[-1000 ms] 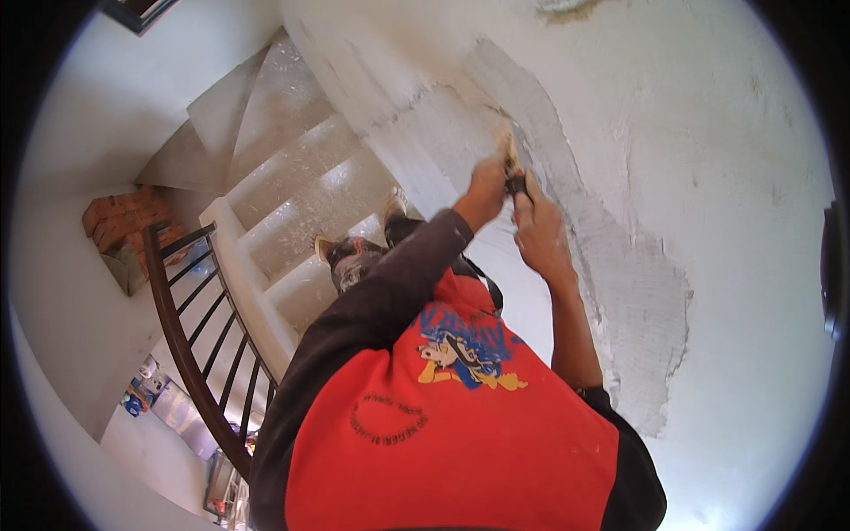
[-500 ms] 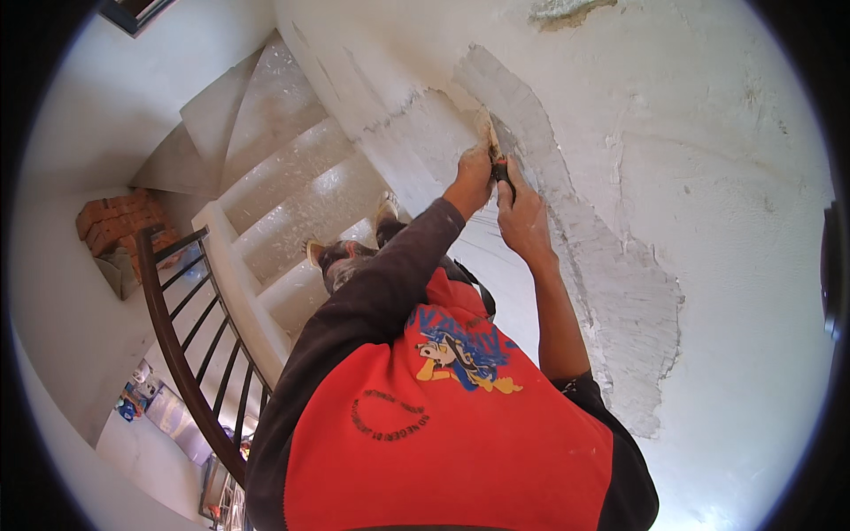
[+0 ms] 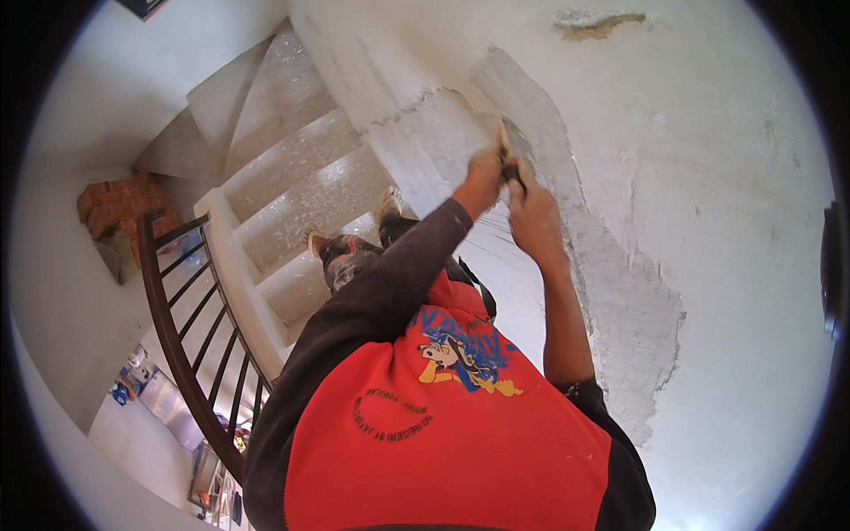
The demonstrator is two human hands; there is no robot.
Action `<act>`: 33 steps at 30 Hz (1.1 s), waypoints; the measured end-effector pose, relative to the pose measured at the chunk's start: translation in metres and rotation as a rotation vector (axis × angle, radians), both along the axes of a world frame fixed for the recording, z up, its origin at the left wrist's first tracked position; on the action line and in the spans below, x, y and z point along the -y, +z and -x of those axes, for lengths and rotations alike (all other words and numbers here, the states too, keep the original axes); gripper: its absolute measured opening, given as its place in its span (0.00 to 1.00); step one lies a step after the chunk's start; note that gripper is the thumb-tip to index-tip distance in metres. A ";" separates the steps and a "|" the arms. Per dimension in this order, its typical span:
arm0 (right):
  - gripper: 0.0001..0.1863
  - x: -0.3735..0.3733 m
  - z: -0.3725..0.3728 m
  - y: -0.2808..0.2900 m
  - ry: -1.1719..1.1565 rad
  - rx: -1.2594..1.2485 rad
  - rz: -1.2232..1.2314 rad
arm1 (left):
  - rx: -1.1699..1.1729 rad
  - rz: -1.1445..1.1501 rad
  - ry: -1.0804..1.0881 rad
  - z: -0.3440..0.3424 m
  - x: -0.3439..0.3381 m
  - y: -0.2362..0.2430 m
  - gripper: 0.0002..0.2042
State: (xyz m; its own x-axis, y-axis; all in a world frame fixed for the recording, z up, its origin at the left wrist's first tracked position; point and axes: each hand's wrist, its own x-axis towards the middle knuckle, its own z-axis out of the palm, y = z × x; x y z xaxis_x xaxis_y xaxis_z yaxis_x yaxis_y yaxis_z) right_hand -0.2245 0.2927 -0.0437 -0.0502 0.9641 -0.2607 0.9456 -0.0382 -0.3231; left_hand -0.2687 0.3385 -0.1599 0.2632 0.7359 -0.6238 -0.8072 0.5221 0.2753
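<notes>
My right hand is closed round the black handle of a scraper, which looks like a putty knife. The thin tool points up along the wall, on the left edge of a rough grey patch. My left hand is closed at the tool's upper part, its fingers smeared by motion. Just past that hand shows a narrow, pale tan tip; whether it is blade or finger is hard to make out. Both arms reach forward from dark sleeves, the right forearm bare.
Pale, speckled stairs turn upward at the left, with my feet on them. A curved dark railing runs down the left side. Orange bricks are stacked beyond it. A second broken spot marks the wall higher up.
The view has shifted slightly, so the wall and stairs sit a little differently. Both hands and the scraper appear slightly lower along the patch, and the left hand is more blurred.
</notes>
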 end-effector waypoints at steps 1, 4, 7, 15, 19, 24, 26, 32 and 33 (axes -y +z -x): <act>0.25 -0.004 0.001 -0.001 0.054 -0.012 -0.063 | 0.067 -0.017 0.010 0.002 -0.003 -0.002 0.23; 0.23 -0.005 0.001 0.000 -0.031 0.018 0.044 | 0.153 -0.002 0.023 0.005 -0.006 -0.009 0.23; 0.23 -0.004 0.003 0.002 -0.007 -0.021 0.051 | 0.086 0.050 -0.023 0.003 -0.007 -0.017 0.23; 0.22 -0.025 0.015 -0.042 -0.056 -0.089 0.042 | 0.161 0.032 0.008 0.024 -0.033 -0.054 0.19; 0.26 -0.008 0.003 -0.068 0.020 -0.060 0.063 | 0.045 0.049 -0.016 0.020 -0.012 -0.069 0.23; 0.27 0.021 -0.008 -0.089 0.019 -0.162 0.281 | -0.035 0.216 -0.151 0.038 0.038 -0.075 0.24; 0.28 0.033 -0.010 -0.095 0.006 -0.257 0.350 | -0.088 0.113 -0.249 0.060 0.062 -0.081 0.24; 0.29 0.049 -0.007 -0.102 0.136 -0.133 0.440 | -0.207 -0.038 -0.533 0.154 0.138 -0.160 0.27; 0.29 0.049 -0.005 -0.102 0.186 -0.095 0.428 | -0.299 0.070 -0.500 0.175 0.156 -0.183 0.25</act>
State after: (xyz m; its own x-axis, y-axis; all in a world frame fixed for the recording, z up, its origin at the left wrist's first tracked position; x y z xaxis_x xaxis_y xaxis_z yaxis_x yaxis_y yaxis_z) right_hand -0.2194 0.2437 -0.1460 -0.2544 0.7434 -0.6185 0.9160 -0.0198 -0.4006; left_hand -0.4437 0.1827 -0.3431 0.3726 0.5220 -0.7673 -0.3506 0.8447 0.4044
